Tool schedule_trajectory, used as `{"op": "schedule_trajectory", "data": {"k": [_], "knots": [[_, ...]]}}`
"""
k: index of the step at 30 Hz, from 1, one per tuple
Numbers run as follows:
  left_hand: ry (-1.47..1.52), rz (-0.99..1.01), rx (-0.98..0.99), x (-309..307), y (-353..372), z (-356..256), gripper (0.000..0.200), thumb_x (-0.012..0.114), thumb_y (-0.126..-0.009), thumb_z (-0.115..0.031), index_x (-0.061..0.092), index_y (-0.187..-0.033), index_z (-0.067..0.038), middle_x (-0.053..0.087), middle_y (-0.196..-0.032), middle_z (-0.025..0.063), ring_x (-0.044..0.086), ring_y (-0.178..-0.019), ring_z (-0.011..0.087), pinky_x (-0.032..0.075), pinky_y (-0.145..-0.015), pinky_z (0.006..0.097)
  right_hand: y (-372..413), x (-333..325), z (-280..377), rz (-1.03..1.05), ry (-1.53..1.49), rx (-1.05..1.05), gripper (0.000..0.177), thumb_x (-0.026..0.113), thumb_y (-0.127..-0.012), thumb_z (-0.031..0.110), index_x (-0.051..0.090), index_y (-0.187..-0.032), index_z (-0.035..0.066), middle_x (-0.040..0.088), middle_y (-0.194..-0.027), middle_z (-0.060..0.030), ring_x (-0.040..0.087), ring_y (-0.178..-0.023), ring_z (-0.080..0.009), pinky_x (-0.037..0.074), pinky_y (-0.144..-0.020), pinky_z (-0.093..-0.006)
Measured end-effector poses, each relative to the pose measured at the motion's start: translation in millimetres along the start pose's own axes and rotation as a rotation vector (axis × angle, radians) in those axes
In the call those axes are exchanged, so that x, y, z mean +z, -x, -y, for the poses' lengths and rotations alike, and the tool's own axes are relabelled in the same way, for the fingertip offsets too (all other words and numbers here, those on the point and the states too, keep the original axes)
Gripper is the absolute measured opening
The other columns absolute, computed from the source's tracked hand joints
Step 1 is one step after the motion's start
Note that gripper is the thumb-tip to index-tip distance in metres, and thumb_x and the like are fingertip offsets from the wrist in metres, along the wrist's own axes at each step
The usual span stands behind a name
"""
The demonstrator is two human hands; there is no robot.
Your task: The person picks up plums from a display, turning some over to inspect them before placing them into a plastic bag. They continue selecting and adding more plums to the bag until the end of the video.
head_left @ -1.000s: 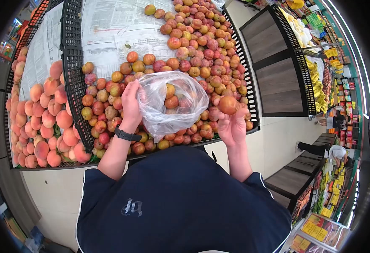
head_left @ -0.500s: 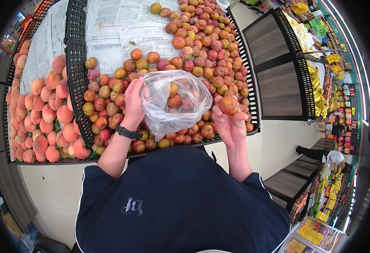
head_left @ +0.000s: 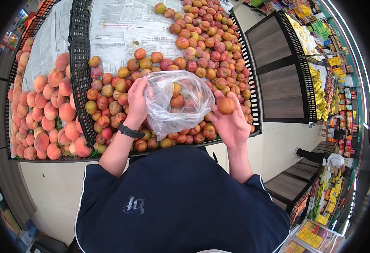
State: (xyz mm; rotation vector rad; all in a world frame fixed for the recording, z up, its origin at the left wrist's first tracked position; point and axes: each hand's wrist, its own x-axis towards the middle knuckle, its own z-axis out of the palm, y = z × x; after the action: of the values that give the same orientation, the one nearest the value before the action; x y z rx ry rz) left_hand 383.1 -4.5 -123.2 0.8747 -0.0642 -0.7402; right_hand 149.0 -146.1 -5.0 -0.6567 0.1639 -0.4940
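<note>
My left hand (head_left: 137, 100) grips the edge of a clear plastic bag (head_left: 163, 120), its fingers closed on the film. The bag's mouth is spread wide, and a few plums (head_left: 177, 101) show inside it. To the right of the bag, my right hand (head_left: 232, 126) holds a single reddish plum (head_left: 226, 106) in its fingers, palm turned up. This plum is just outside the bag's right rim. Beneath and around both hands lies a heap of loose plums (head_left: 220, 71) in red, orange and yellow-green.
A black plastic divider (head_left: 80, 55) separates the plums from a pile of peaches (head_left: 52, 109) on the left. Newspaper (head_left: 121, 25) lines the display. Across the aisle at right stand a wood-panelled stand (head_left: 282, 88) with bananas (head_left: 318, 92) and a person in a white top (head_left: 336, 160).
My right hand has turned and shifted slightly left with the plum, bringing it nearer the bag. My left hand still holds the bag. The whole view has shifted a little.
</note>
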Motion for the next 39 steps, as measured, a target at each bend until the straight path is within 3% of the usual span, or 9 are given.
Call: {"op": "schedule_trajectory", "data": {"k": [3,7,11,15,18,22,33,36,39], "knots": [[-0.034,-0.007,0.013,3.3,0.5,-1.9,0.025,0.055,-0.103,-0.021,0.056,-0.081,-0.010,0.051,-0.073,-0.0064,0.046,-0.066,0.0029,0.037,-0.061,0.0201,-2.5,-12.1,1.5,0.067,-0.023,0.028,0.041,0.059,-0.098,0.012,0.046,-0.137,0.008,0.051,-0.134,-0.0135,0.053,-0.107,-0.0229,0.043,-0.088,-0.0371],[0.009,-0.003,0.022,3.3,0.9,-2.3,0.025,0.055,-0.103,-0.021,0.056,-0.080,-0.011,0.050,-0.070,-0.0065,0.045,-0.062,0.0036,0.036,-0.057,0.0200,-5.4,-12.3,-11.4,-0.070,0.563,0.086,0.039,0.065,-0.094,0.004,0.047,-0.128,0.003,0.051,-0.120,-0.0111,0.055,-0.105,-0.0156,0.046,-0.091,-0.0278],[0.125,-0.058,0.058,9.6,4.6,-9.1,0.026,0.053,-0.103,-0.019,0.054,-0.078,-0.011,0.050,-0.067,-0.0058,0.045,-0.057,0.0042,0.036,-0.054,0.0202,-16.0,-4.4,-44.6,-0.109,0.858,-0.167,0.049,0.074,-0.085,-0.003,0.048,-0.127,0.001,0.051,-0.122,-0.0085,0.058,-0.113,-0.0179,0.048,-0.099,-0.0324],[0.170,-0.033,0.049,3.4,0.7,-7.1,0.025,0.054,-0.102,-0.019,0.054,-0.078,-0.011,0.050,-0.066,-0.0054,0.044,-0.054,0.0043,0.035,-0.050,0.0204,-29.6,0.2,-53.7,-0.041,1.081,0.088,0.046,0.077,-0.083,0.003,0.056,-0.124,0.005,0.049,-0.126,-0.0102,0.062,-0.106,-0.0203,0.054,-0.087,-0.0329],[0.153,-0.019,0.027,5.1,2.5,-7.4,0.024,0.055,-0.102,-0.019,0.054,-0.079,-0.011,0.050,-0.067,-0.0055,0.044,-0.054,0.0042,0.034,-0.049,0.0203,-41.0,7.0,-66.4,0.156,1.635,-0.175,0.044,0.076,-0.083,0.005,0.061,-0.124,0.008,0.050,-0.121,-0.0120,0.065,-0.095,-0.0244,0.055,-0.078,-0.0336],[0.107,0.000,0.022,2.2,2.3,-5.8,0.023,0.055,-0.101,-0.019,0.055,-0.079,-0.011,0.050,-0.068,-0.0057,0.045,-0.056,0.0039,0.035,-0.051,0.0198,-44.2,0.5,-92.9,0.220,1.828,-0.254,0.048,0.076,-0.081,0.008,0.061,-0.126,0.009,0.050,-0.117,-0.0144,0.063,-0.093,-0.0292,0.055,-0.073,-0.0387],[0.097,0.020,-0.016,2.7,1.6,-5.2,0.022,0.055,-0.101,-0.018,0.057,-0.081,-0.010,0.051,-0.072,-0.0063,0.045,-0.063,0.0038,0.036,-0.056,0.0205,-47.5,-13.8,-118.6,0.102,1.818,-0.310,0.028,0.075,-0.080,0.017,0.066,-0.107,0.016,0.059,-0.104,-0.0060,0.068,-0.073,-0.0298,0.054,-0.059,-0.0419],[0.031,0.047,0.037,2.0,2.8,-1.1,0.021,0.055,-0.101,-0.017,0.057,-0.081,-0.010,0.051,-0.072,-0.0066,0.044,-0.061,0.0030,0.034,-0.055,0.0199,-45.2,-13.0,-128.0,0.074,1.911,-0.250,0.032,0.076,-0.078,0.017,0.067,-0.108,0.016,0.059,-0.105,-0.0070,0.068,-0.076,-0.0299,0.055,-0.063,-0.0417],[-0.045,0.050,0.033,5.2,6.0,-0.3,0.022,0.055,-0.102,-0.017,0.057,-0.081,-0.010,0.051,-0.071,-0.0067,0.043,-0.061,0.0021,0.033,-0.055,0.0192,-43.2,-15.9,-121.9,0.095,1.744,-0.359,0.029,0.075,-0.080,0.009,0.069,-0.108,0.013,0.062,-0.106,-0.0090,0.069,-0.078,-0.0285,0.056,-0.067,-0.0386]]}}
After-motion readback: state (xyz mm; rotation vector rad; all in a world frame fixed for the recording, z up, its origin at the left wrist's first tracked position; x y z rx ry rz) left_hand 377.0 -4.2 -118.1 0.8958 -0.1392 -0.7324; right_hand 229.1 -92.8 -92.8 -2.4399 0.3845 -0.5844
